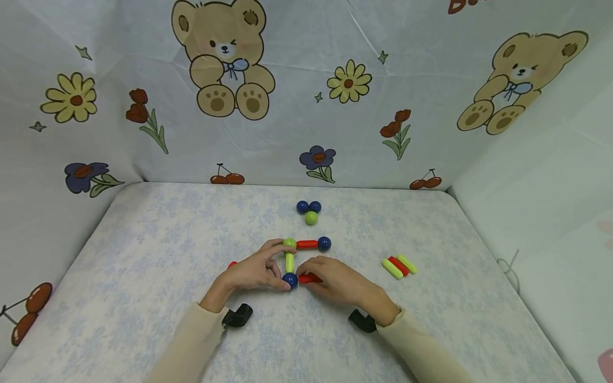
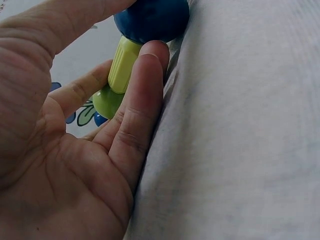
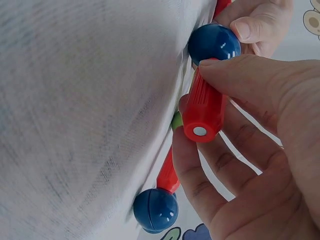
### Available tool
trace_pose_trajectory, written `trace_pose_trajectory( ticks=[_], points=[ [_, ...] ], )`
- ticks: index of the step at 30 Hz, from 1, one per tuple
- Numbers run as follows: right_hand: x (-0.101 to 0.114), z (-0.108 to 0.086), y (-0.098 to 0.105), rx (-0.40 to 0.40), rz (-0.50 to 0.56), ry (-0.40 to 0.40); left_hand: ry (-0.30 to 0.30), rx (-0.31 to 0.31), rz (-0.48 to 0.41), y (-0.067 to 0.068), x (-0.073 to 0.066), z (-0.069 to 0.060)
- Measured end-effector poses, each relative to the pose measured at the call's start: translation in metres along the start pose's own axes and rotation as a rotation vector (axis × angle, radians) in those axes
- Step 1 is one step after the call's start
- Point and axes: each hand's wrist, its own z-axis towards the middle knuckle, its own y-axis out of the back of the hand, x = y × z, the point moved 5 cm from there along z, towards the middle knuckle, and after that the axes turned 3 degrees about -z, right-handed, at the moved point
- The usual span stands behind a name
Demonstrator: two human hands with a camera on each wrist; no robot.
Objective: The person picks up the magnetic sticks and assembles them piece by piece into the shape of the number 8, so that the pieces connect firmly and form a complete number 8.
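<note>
Cream sleeves (image 1: 184, 346) stretch in over the pale, blue-mottled tabletop (image 1: 297, 356), with a black gadget (image 1: 238, 315) by each cuff. Past them, in the middle of the table, the person's left hand (image 1: 251, 270) has its thumb against the near blue ball (image 1: 290, 280) and its index finger on a green ball (image 1: 289, 242), gripping that side. Between those two balls runs a lime rod (image 1: 289, 263). Opposite, the right hand (image 1: 342, 282) pinches a red rod (image 1: 310, 278) between thumb and fingers, one end right up at the near blue ball; I cannot tell whether they touch. Its other end shows a round silver tip (image 3: 200, 131). From the green ball, a second red rod (image 1: 307, 244) leads right to another blue ball (image 1: 324, 243). A bit of red (image 1: 232, 264) peeks out beyond the left hand. Farther back, two blue balls (image 1: 303, 207) and a loose green ball (image 1: 311, 218) huddle together. Off to the right, two lime rods (image 1: 392, 269) lie with a third red rod (image 1: 399, 266) between them. Bears (image 1: 229, 58) and flowers (image 1: 349, 82) decorate the cloth (image 1: 306, 122) behind.
</note>
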Motion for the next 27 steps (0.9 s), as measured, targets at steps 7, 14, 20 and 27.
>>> trace_pose_trajectory(
  ticks=[7,14,20,27],
  points=[
    [-0.002,0.000,0.000,-0.006,-0.007,-0.014,-0.002,0.004,-0.008,0.000,-0.001,0.000],
    [-0.007,-0.001,0.000,0.005,-0.025,-0.051,0.018,0.003,-0.005,-0.001,-0.002,-0.001],
    [-0.008,-0.002,0.001,0.008,-0.020,-0.037,-0.048,0.052,0.167,-0.007,-0.015,-0.002],
    [-0.006,-0.001,0.003,-0.003,-0.024,-0.024,-0.087,0.116,0.294,-0.015,-0.022,-0.004]
  ],
)
